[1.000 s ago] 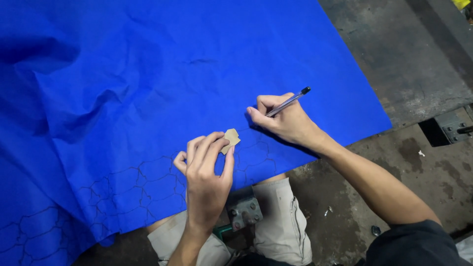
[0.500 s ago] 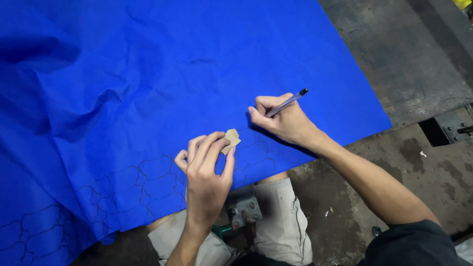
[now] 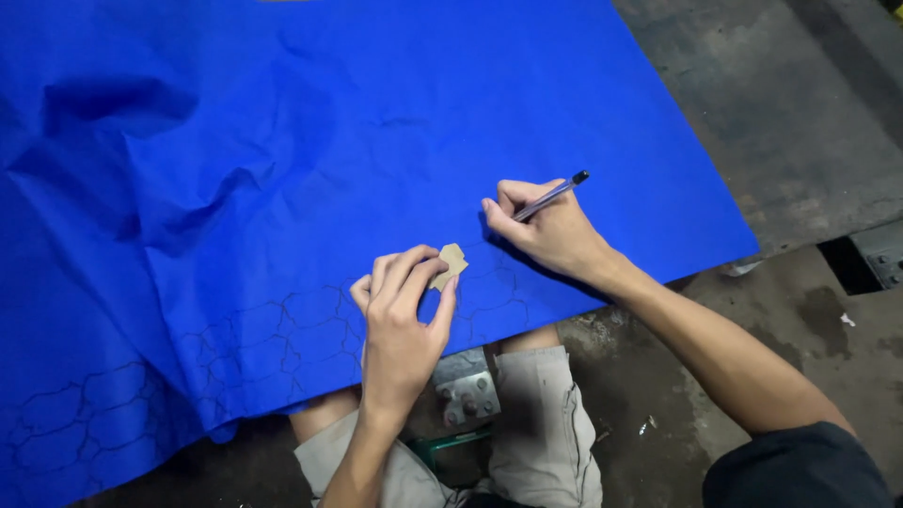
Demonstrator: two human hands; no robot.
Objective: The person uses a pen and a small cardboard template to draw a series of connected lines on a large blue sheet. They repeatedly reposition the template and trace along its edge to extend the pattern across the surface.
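Covering the grey work surface (image 3: pixel 800 113), a big crinkled blue cloth (image 3: pixel 329 141) with drawn dark outlines. Left hand (image 3: pixel 400 325), fingers closed, pinching a small tan cardboard shape (image 3: pixel 451 264) flat on the cloth. Right hand (image 3: pixel 546 230), just beside, gripping a thin dark pen (image 3: pixel 550 196).

Light falls bright and even on my blue cloth (image 3: pixel 376 122), which glows almost oversaturated, while the concrete floor (image 3: pixel 800 94) from 1 to 5 o'clock stays dim and grey. The creases toward 10 o'clock throw soft, deep shadows. My right hand (image 3: pixel 550 230) casts a dark shadow just beneath it, toward 6 o'clock; my left hand (image 3: pixel 400 325) casts little. No glare anywhere. Focus is sharp at centre, and the pen lines on the cloth read clearly. Toward 6 o'clock, my lap sinks into murk.
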